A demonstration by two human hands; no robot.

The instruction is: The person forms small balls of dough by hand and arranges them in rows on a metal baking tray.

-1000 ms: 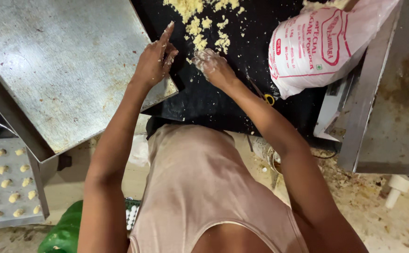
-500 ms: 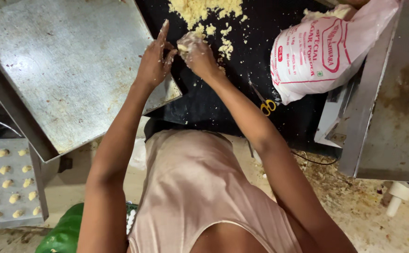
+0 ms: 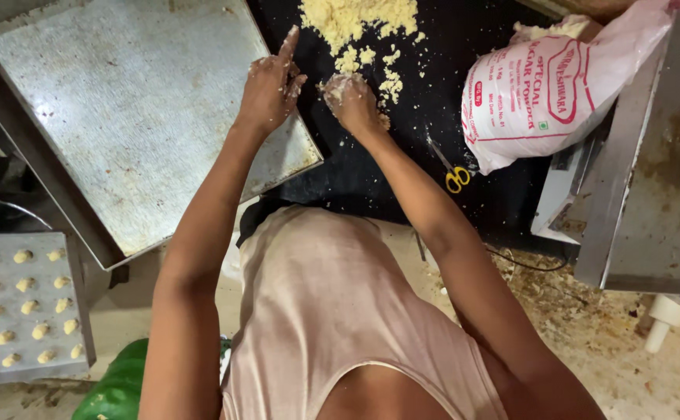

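Your right hand (image 3: 352,101) closed on dough lump (image 3: 338,84) above black counter (image 3: 371,179); your left hand (image 3: 271,85) open, forefinger raised, over metal tray (image 3: 122,117); crumbled dough (image 3: 355,23) ahead.

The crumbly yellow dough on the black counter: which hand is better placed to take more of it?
Probably the right hand: it lies on the counter against loose crumbs of the dough. The left hand is raised over the metal tray's edge.

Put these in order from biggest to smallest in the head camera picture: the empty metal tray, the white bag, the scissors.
1. Empty metal tray, the biggest by far.
2. White bag, clearly smaller than the tray.
3. Scissors, tiny beside both.
All lie about equally far from the camera, so the order is safe.
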